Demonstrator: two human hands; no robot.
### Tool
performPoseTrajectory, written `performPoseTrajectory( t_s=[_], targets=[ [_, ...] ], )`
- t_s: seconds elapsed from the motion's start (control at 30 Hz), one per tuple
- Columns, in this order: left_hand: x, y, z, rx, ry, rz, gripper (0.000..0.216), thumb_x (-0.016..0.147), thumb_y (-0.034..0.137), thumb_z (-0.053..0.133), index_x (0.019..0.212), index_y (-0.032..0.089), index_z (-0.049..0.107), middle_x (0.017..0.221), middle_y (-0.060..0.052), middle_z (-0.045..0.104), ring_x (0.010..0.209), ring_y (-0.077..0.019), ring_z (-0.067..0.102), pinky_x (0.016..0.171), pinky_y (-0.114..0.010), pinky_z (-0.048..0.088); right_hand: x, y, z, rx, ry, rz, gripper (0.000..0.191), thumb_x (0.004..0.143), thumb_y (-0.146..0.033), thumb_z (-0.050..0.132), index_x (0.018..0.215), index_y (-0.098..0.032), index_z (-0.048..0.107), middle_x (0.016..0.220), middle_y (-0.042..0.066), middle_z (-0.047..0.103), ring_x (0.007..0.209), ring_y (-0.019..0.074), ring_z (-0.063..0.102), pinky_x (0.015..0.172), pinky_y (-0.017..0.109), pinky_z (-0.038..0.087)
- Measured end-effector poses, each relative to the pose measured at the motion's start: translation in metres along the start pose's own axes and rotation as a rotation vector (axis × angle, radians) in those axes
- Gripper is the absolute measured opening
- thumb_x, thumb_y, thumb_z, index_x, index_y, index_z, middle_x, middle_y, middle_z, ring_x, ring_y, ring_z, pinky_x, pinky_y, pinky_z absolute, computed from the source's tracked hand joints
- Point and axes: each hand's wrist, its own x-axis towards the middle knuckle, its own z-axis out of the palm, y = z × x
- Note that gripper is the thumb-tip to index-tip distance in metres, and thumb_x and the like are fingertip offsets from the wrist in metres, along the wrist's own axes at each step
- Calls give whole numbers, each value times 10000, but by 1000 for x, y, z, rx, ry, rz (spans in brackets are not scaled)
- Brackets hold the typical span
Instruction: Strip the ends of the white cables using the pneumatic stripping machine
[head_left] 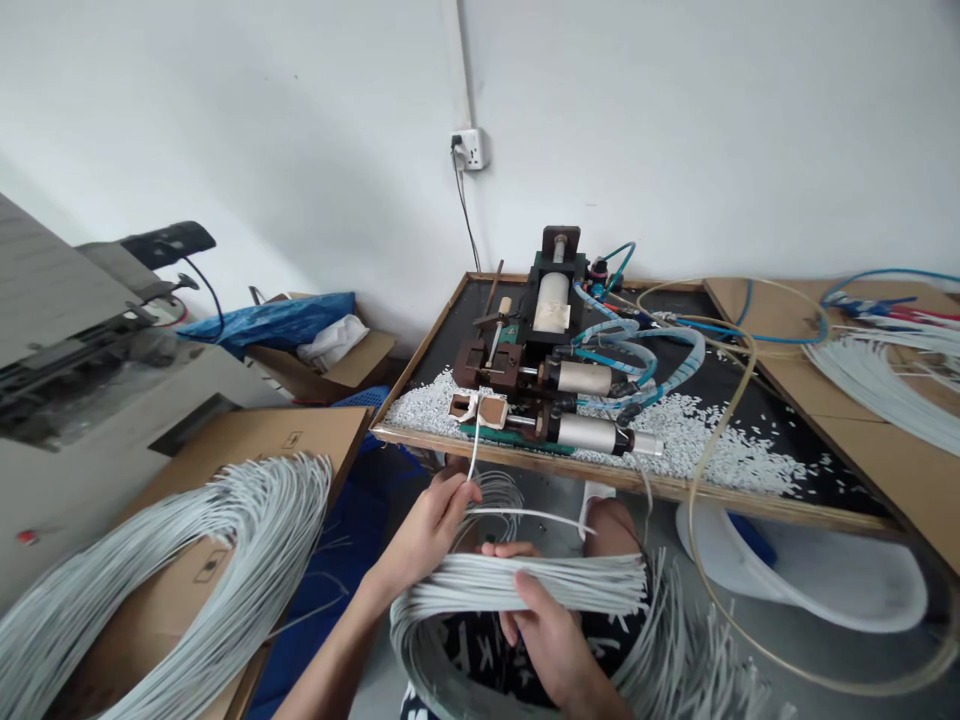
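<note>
My left hand [433, 520] pinches a single white cable [474, 450] and holds its end up into the brown jaw of a small pneumatic machine [547, 370] on the bench. My right hand [551, 640] is closed around a thick bundle of white cables [540, 585] lying across my lap, their cut ends pointing right. One loose cable [532, 515] arcs over the bundle between both hands. The bundle loops down under my right hand.
White insulation scraps [697, 440] litter the black bench top [757, 400] around the machine. A large pile of white cables [225, 550] lies on a cardboard box [300, 430] at left. More cables [877, 375], air hoses, a white basin [825, 580] and a grey machine [67, 340] surround me.
</note>
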Motion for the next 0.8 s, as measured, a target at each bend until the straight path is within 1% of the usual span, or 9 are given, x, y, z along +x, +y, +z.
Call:
performPoseTrajectory(
  t_s=[0.17, 0.27, 0.33, 0.4, 0.43, 0.5, 0.63, 0.73, 0.8],
  targets=[
    [-11, 1, -7, -23, -78, 20, 385, 1022, 452, 477, 942, 179, 736, 759, -27, 673, 695, -180, 590, 655, -240, 476, 0, -3, 2, -7, 1, -22, 314, 713, -477, 841, 889, -233, 752, 958, 77, 736, 632, 161, 513, 423, 228, 317],
    [-16, 1, -9, -88, -132, 28, 363, 1004, 443, 523, 1027, 176, 768, 832, -63, 724, 800, -227, 647, 748, -279, 527, 1, -5, 3, -4, 7, -13, 329, 704, -466, 846, 905, -226, 746, 948, 79, 742, 645, 166, 527, 428, 227, 330],
    [-15, 2, -10, -121, -196, 39, 334, 994, 423, 553, 1012, 178, 778, 874, -80, 736, 858, -248, 659, 793, -297, 541, 1, -6, 4, -1, 7, -8, 338, 701, -459, 843, 927, -229, 739, 958, 81, 745, 663, 177, 541, 428, 229, 342],
    [-12, 3, -10, -115, -268, 56, 313, 995, 396, 562, 943, 178, 779, 831, -71, 724, 806, -227, 640, 744, -277, 534, 2, -7, 4, -4, -6, -2, 360, 700, -455, 836, 966, -235, 731, 981, 85, 748, 673, 187, 551, 427, 236, 349],
    [-9, 2, -9, -97, -281, 70, 317, 1000, 385, 556, 911, 177, 778, 795, -63, 712, 765, -211, 624, 712, -263, 523, 2, -7, 4, -8, -13, 0, 371, 704, -452, 831, 986, -235, 729, 998, 87, 747, 675, 189, 554, 430, 239, 353],
    [-3, -1, -9, -34, -271, 104, 320, 1011, 367, 543, 927, 181, 789, 791, -60, 713, 763, -202, 622, 723, -262, 518, 1, -7, 3, -17, -25, -3, 374, 718, -446, 820, 1009, -230, 728, 1030, 89, 745, 668, 181, 556, 438, 243, 359],
    [11, -17, -8, 170, -198, 169, 282, 995, 343, 575, 1139, 228, 788, 1056, -101, 757, 1019, -253, 662, 935, -345, 510, 0, -9, 2, -11, -39, -17, 341, 744, -431, 805, 1008, -228, 728, 1003, 85, 751, 652, 177, 564, 434, 237, 346],
    [19, -25, -8, 268, -137, 172, 294, 997, 349, 559, 1144, 239, 788, 1105, -103, 758, 1068, -267, 667, 978, -377, 501, 1, -11, 1, -9, -48, -28, 271, 770, -402, 787, 966, -224, 731, 976, 83, 756, 652, 176, 564, 440, 236, 348],
    [20, -24, -8, 262, -85, 158, 314, 996, 377, 556, 1155, 226, 780, 1145, -110, 752, 1115, -283, 661, 995, -393, 501, 2, -11, 1, -7, -51, -40, 246, 780, -387, 779, 957, -224, 730, 984, 79, 756, 649, 170, 559, 444, 237, 357]
  ],
)
